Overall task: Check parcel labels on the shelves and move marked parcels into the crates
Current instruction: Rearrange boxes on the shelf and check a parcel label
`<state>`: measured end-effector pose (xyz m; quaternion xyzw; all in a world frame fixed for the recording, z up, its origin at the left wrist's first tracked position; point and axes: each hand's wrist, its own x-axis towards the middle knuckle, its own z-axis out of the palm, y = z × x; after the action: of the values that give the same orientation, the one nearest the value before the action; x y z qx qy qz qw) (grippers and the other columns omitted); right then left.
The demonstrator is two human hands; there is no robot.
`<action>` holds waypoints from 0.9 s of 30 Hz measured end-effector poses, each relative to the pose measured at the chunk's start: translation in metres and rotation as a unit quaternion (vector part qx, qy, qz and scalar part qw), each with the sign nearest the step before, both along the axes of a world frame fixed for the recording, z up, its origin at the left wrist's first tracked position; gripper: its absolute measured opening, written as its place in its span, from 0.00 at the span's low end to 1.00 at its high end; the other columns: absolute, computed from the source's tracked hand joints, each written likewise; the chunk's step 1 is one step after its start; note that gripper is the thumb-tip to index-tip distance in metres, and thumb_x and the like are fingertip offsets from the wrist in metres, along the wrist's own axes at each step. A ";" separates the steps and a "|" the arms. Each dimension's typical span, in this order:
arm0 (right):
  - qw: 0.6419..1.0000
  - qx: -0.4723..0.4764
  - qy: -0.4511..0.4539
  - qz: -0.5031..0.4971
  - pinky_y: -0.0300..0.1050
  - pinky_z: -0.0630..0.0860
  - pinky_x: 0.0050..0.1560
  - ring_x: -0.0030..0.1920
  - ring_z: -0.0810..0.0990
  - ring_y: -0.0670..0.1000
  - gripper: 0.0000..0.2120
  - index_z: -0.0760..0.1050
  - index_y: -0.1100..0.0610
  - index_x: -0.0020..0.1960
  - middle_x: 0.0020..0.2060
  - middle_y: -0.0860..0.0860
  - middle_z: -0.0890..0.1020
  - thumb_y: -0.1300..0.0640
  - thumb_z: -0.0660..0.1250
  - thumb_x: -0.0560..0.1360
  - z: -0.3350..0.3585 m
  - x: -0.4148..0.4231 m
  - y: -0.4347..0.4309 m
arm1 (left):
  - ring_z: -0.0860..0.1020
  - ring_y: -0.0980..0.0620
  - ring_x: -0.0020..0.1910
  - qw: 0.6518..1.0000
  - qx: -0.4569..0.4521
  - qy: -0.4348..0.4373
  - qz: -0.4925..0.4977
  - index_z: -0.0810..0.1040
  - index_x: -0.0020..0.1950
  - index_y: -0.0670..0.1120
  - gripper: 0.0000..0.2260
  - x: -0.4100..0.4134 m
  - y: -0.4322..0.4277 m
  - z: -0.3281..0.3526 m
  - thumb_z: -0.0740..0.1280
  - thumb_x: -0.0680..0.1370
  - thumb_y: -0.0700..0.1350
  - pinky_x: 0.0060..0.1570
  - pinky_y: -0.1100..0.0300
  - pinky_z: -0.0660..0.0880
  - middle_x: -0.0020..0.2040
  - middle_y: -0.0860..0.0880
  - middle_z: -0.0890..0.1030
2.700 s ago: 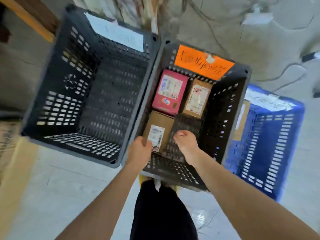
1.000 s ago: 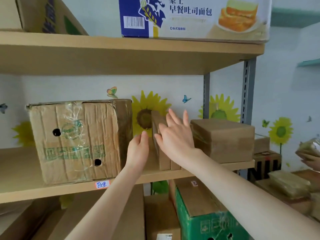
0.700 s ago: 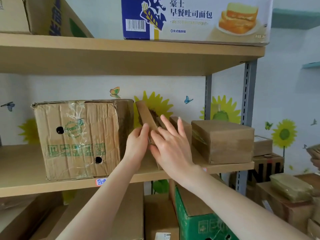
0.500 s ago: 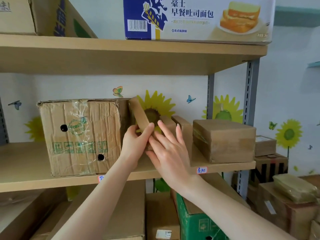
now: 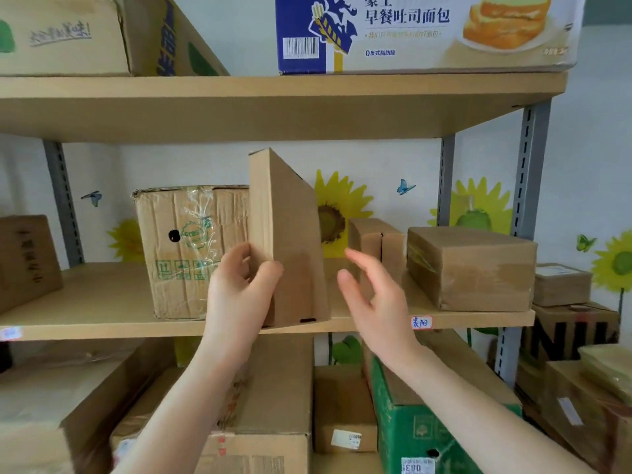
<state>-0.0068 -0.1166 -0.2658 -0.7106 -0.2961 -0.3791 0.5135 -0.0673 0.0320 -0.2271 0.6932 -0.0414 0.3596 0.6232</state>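
Seen from head height, facing wooden shelving against a wall with sunflower and butterfly stickers. Left hand (image 5: 239, 295) wrapped around the lower narrow edge of a flat brown cardboard parcel (image 5: 287, 241), thumb on the near face, fingers behind; parcel held upright, tilted slightly, its bottom corner at the front lip of the middle shelf (image 5: 102, 299). No label visible on the faces shown. Right hand (image 5: 371, 302) open, fingers spread, just right of the parcel and not touching it. Behind on the left, a taped carton with green print (image 5: 184, 248); to the right, two small upright boxes (image 5: 376, 244), then a taped brown box (image 5: 475, 268) lying flat. A small handwritten tag (image 5: 421, 322) on the shelf edge. Above, a blue-and-white bread carton (image 5: 424, 29) on the top shelf. Below, more cartons, including a green one (image 5: 407, 425).
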 end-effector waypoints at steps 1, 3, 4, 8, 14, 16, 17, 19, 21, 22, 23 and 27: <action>0.997 0.015 0.062 0.033 0.30 0.66 0.64 0.61 0.70 0.33 0.17 0.69 0.50 0.65 0.60 0.40 0.73 0.55 0.63 0.77 0.004 -0.002 -0.001 | 0.78 0.47 0.48 0.999 -0.041 -0.001 -0.020 0.74 0.61 0.43 0.13 -0.008 0.004 -0.004 0.63 0.77 0.41 0.42 0.56 0.75 0.50 0.46 0.80; 0.983 0.042 0.158 0.085 0.37 0.70 0.64 0.60 0.72 0.40 0.21 0.66 0.50 0.68 0.62 0.44 0.72 0.52 0.63 0.77 0.011 -0.006 -0.001 | 0.77 0.47 0.46 0.991 -0.124 0.011 -0.055 0.76 0.51 0.45 0.07 -0.019 0.011 -0.011 0.60 0.78 0.40 0.39 0.56 0.73 0.45 0.46 0.79; 0.978 0.044 0.184 0.093 0.38 0.70 0.62 0.58 0.72 0.41 0.21 0.66 0.49 0.69 0.64 0.45 0.72 0.50 0.63 0.77 0.015 -0.009 0.000 | 0.76 0.46 0.46 0.986 -0.156 0.016 -0.065 0.77 0.48 0.46 0.07 -0.022 0.013 -0.013 0.59 0.78 0.40 0.39 0.55 0.73 0.44 0.47 0.79; 0.975 0.012 0.201 0.094 0.21 0.67 0.50 0.57 0.70 0.37 0.21 0.66 0.50 0.69 0.63 0.43 0.72 0.51 0.62 0.77 0.018 -0.017 0.005 | 0.76 0.47 0.46 0.982 -0.177 0.030 -0.057 0.77 0.52 0.45 0.09 -0.030 0.014 -0.020 0.58 0.78 0.40 0.38 0.57 0.73 0.45 0.46 0.79; 0.938 0.054 0.237 0.248 0.28 0.75 0.51 0.49 0.78 0.31 0.16 0.72 0.45 0.61 0.49 0.34 0.81 0.47 0.66 0.73 0.022 -0.043 0.008 | 0.77 0.66 0.39 0.990 0.101 -0.085 0.048 0.72 0.53 0.55 0.14 -0.041 -0.015 -0.023 0.68 0.73 0.39 0.38 0.74 0.73 0.42 0.60 0.78; 0.920 0.079 0.264 0.280 0.40 0.78 0.53 0.53 0.81 0.42 0.20 0.72 0.49 0.61 0.52 0.42 0.82 0.48 0.69 0.71 0.023 -0.047 0.010 | 0.73 0.76 0.46 0.973 0.210 -0.095 0.026 0.70 0.61 0.55 0.20 -0.041 -0.031 -0.030 0.69 0.73 0.39 0.44 0.80 0.69 0.49 0.70 0.73; 0.916 0.099 0.278 0.272 0.45 0.78 0.55 0.54 0.81 0.45 0.21 0.72 0.50 0.62 0.54 0.44 0.82 0.49 0.70 0.71 0.023 -0.047 0.009 | 0.71 0.79 0.50 0.965 0.246 -0.085 0.008 0.69 0.64 0.56 0.22 -0.041 -0.037 -0.034 0.68 0.74 0.39 0.48 0.82 0.68 0.52 0.73 0.69; 0.910 0.139 0.304 0.244 0.50 0.77 0.57 0.55 0.81 0.48 0.16 0.73 0.52 0.59 0.54 0.47 0.82 0.52 0.68 0.73 0.020 -0.044 0.006 | 0.69 0.74 0.59 0.963 0.261 -0.065 0.002 0.68 0.67 0.56 0.21 -0.041 -0.038 -0.040 0.66 0.76 0.42 0.54 0.84 0.63 0.58 0.71 0.67; 0.900 0.179 0.325 0.227 0.49 0.77 0.54 0.52 0.81 0.50 0.10 0.74 0.54 0.55 0.52 0.51 0.83 0.55 0.65 0.75 0.015 -0.042 -0.001 | 0.69 0.67 0.63 0.970 0.225 -0.070 0.060 0.73 0.65 0.50 0.17 -0.040 -0.027 -0.045 0.66 0.76 0.41 0.56 0.83 0.61 0.61 0.62 0.71; 0.895 0.197 0.335 0.219 0.49 0.76 0.52 0.51 0.81 0.51 0.09 0.74 0.55 0.55 0.50 0.52 0.83 0.57 0.64 0.76 0.014 -0.044 -0.004 | 0.69 0.62 0.65 0.970 0.214 -0.071 0.095 0.74 0.64 0.47 0.17 -0.040 -0.020 -0.048 0.66 0.76 0.40 0.60 0.79 0.63 0.62 0.58 0.72; 0.890 0.206 0.346 0.214 0.51 0.75 0.52 0.49 0.81 0.52 0.09 0.73 0.57 0.56 0.48 0.54 0.82 0.57 0.63 0.76 0.011 -0.046 -0.007 | 0.69 0.58 0.66 0.969 0.208 -0.061 0.119 0.74 0.65 0.44 0.17 -0.039 -0.013 -0.050 0.66 0.76 0.40 0.64 0.71 0.65 0.63 0.55 0.72; 0.881 0.219 0.369 0.201 0.48 0.76 0.48 0.47 0.80 0.51 0.09 0.74 0.56 0.55 0.46 0.55 0.82 0.56 0.60 0.77 -0.005 -0.065 -0.015 | 0.73 0.50 0.64 0.989 0.126 0.070 0.044 0.67 0.70 0.46 0.22 -0.041 0.005 -0.063 0.65 0.77 0.46 0.62 0.55 0.72 0.65 0.49 0.75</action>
<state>-0.0713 -0.1317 -0.2706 -0.5938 -0.1311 -0.0338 0.7931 -0.1087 0.0373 -0.2901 0.7905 -0.0123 0.3292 0.5163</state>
